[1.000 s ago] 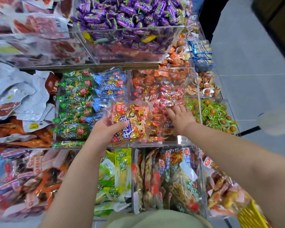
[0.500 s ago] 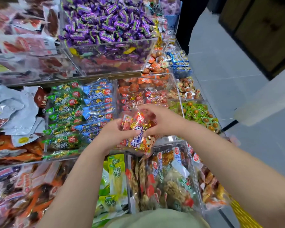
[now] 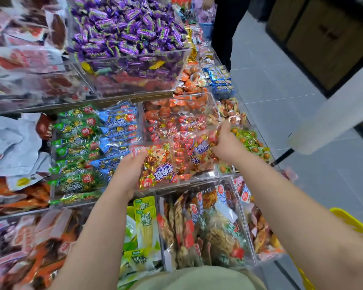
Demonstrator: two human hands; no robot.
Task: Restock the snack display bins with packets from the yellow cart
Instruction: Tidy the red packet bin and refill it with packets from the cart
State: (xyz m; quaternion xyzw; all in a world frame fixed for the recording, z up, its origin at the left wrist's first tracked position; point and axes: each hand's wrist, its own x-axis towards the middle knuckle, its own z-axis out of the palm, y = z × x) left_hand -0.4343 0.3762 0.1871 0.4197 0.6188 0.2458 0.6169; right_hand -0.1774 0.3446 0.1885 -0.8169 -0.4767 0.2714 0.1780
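Both arms bare, extended forward from the lower edge of view, forearms converging slightly. Left forearm rises from lower left, wrist roughly straight. Left hand (image 3: 130, 171): palm turned inward, thumb laid across the face of a red-and-gold packet (image 3: 157, 164) near its upper left corner, fingers underneath and out of sight. Right arm comes from lower right and reaches further out, elbow nearly straight. Right hand (image 3: 224, 146): seen from the back, fingers curled over the right edge of a second packet (image 3: 199, 148); motion blur, individual fingertips not resolvable. Hands apart, not touching each other.
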